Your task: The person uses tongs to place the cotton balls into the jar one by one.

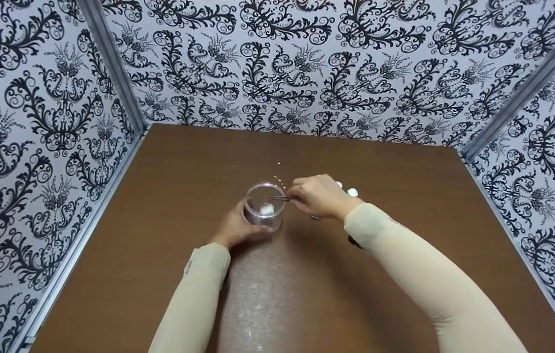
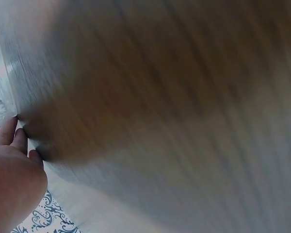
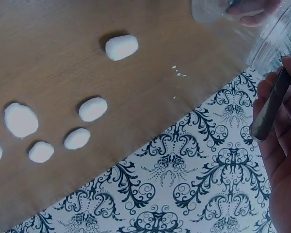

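Note:
A clear jar (image 1: 264,215) stands on the table, its mouth facing up. My left hand (image 1: 243,226) grips its side, thumb across the near face; in the left wrist view fingertips (image 2: 8,132) lie along its wall. Inside the jar is a white cotton-like ball (image 1: 267,209). My right hand (image 1: 320,196) pinches metal tweezers (image 1: 280,198), their tips over the jar's mouth and above the ball. The right wrist view shows the rounded rear end of the tweezers (image 3: 271,108) lying across the fingers. Several white balls (image 3: 21,120) lie beyond the right hand, mostly hidden from the head view.
White crumbs (image 1: 279,181) are scattered just behind the jar. Two of the loose balls show past the right wrist, one a white ball (image 1: 352,192). Patterned walls (image 1: 287,63) enclose the brown table (image 1: 169,171) at the back and both sides.

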`<state>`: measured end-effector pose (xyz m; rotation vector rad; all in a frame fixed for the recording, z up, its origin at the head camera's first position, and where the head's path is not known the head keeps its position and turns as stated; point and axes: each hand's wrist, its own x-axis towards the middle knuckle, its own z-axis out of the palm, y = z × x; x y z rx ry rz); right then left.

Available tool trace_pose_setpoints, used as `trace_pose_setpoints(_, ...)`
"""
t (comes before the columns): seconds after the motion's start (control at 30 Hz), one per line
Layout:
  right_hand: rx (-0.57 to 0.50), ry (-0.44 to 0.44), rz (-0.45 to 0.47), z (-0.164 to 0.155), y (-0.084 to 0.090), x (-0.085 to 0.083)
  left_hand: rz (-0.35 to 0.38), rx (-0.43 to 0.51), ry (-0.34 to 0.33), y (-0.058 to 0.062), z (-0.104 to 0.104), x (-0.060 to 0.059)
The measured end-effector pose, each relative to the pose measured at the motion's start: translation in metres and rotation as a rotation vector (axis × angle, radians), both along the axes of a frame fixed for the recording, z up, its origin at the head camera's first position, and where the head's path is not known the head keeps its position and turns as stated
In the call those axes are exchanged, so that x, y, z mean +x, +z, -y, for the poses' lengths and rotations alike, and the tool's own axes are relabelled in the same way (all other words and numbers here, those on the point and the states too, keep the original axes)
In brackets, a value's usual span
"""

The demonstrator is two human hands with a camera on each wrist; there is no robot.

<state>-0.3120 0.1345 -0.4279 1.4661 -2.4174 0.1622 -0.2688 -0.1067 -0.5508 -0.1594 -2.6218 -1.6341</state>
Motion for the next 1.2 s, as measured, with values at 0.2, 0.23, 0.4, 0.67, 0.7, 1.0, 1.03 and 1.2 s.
trace_pose_setpoints(0.2, -0.001, -0.014, 0.007, -0.013, 0.004, -0.002, 0.027, -0.062, 0.008, 0.003, 0.003, 0.002)
trace_pose_setpoints(0.23, -0.005, -0.023, 0.009, -0.019, 0.005, -0.002, 0.031, -0.060, 0.005, 0.003, 0.002, 0.002)
trace_pose_setpoints(0.4, -0.026, -0.084, 0.015, -0.062, 0.008, -0.001, 0.046, -0.035, 0.006, 0.002, 0.004, 0.003)
trace_pose_setpoints(0.67, -0.017, -0.258, 0.034, -0.160, -0.019, 0.008, 0.082, -0.015, -0.013, 0.001, 0.005, 0.000)
trace_pose_setpoints(0.7, -0.016, -0.280, 0.039, -0.171, -0.024, 0.010, 0.087, -0.019, -0.017, 0.000, 0.004, -0.001)
trace_pose_setpoints(1.0, -0.014, -0.390, 0.110, -0.206, -0.050, 0.011, 0.085, -0.047, -0.016, 0.000, 0.006, -0.001)
trace_pose_setpoints(1.03, -0.010, -0.391, 0.118, -0.206, -0.051, 0.010, 0.090, -0.044, -0.015, 0.000, 0.006, -0.001)
trace_pose_setpoints(1.2, 0.023, -0.384, 0.112, -0.201, -0.054, 0.007, 0.099, -0.023, -0.013, -0.003, 0.003, -0.003)
